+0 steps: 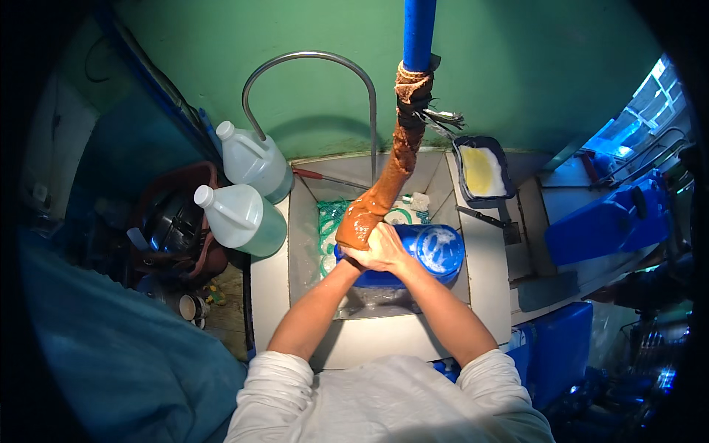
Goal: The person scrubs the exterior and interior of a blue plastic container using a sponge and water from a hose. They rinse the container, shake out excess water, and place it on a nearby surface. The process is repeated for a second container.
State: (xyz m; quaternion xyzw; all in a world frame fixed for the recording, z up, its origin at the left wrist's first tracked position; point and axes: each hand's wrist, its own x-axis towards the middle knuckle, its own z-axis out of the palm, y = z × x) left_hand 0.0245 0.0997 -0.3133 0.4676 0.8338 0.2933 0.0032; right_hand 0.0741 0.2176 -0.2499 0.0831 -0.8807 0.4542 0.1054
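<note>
A wet orange-brown flexible sleeve (390, 177), perhaps rubber, hangs from a blue pipe (419, 33), bound to it with ties. My right hand (383, 247) is closed around the sleeve's lower end. My left hand (353, 262) meets it at the wrist from the left; its fingers are hidden, so its grip cannot be told. Directly below both hands a blue plastic container (440, 250) lies on its side in a tiled sink (302, 249), with suds on its round end. Green netting (329, 219) and a white-and-green item (400, 215) lie behind it in the sink.
Two translucent jugs of greenish liquid (243, 221) stand on the left ledge, beside a reddish basin (207, 171). A curved metal tube (310, 54) arches behind. On the right are a dark tub with a yellow-and-white sponge (481, 171), a black-handled knife (482, 216) and blue containers (615, 216).
</note>
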